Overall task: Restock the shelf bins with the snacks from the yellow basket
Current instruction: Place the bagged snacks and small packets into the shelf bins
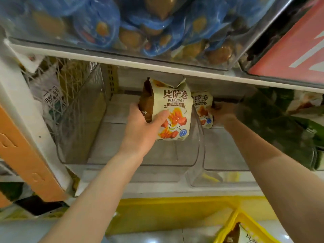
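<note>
My left hand point(142, 127) grips a cream and brown snack bag point(171, 109) printed with red pieces, holding it upright inside the clear left shelf bin point(73, 137). My right hand point(221, 112) holds a second, same-looking snack bag point(201, 106) deeper in the clear bin to the right point(226, 165). Part of that bag is hidden behind the first one. The yellow basket point(235, 220) sits at the bottom right on the floor, with another snack bag point(240, 234) of the same kind lying in it.
A shelf board point(122, 61) runs just above the bins, carrying a clear bin of blue egg packs point(108, 27). Green packs point(284, 120) fill the bin at right. A white upright point(24, 109) and an orange panel point(22, 151) stand left. A red sign point(294, 50) hangs top right.
</note>
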Demonstrator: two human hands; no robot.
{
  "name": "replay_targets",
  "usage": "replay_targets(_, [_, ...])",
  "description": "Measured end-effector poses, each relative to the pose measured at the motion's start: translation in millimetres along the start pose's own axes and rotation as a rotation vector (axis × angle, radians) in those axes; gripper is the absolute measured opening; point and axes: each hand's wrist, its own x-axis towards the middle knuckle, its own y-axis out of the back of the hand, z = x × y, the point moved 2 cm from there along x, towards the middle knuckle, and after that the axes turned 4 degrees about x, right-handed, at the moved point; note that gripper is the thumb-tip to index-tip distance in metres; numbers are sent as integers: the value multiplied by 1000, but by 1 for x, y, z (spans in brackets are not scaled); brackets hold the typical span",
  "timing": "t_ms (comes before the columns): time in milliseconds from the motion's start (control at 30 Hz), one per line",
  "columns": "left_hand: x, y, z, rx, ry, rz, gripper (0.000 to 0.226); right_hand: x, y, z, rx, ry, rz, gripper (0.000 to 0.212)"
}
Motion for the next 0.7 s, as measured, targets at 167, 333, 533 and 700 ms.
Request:
replay_targets(167, [-6,2,-1,-53,12,18,38,-8,-2,4,104,-67,-244,26])
replay_targets(333, [-9,4,0,-85,11,48,39,-7,9,2,101,-23,-161,26])
replay_targets(533, [-10,3,2,-116,-3,55,37,-8,9,-3,116,130,112,41])
replay_targets(700, [-10,1,1,-95,-7,54,38,-9,7,-3,22,17,-166,50])
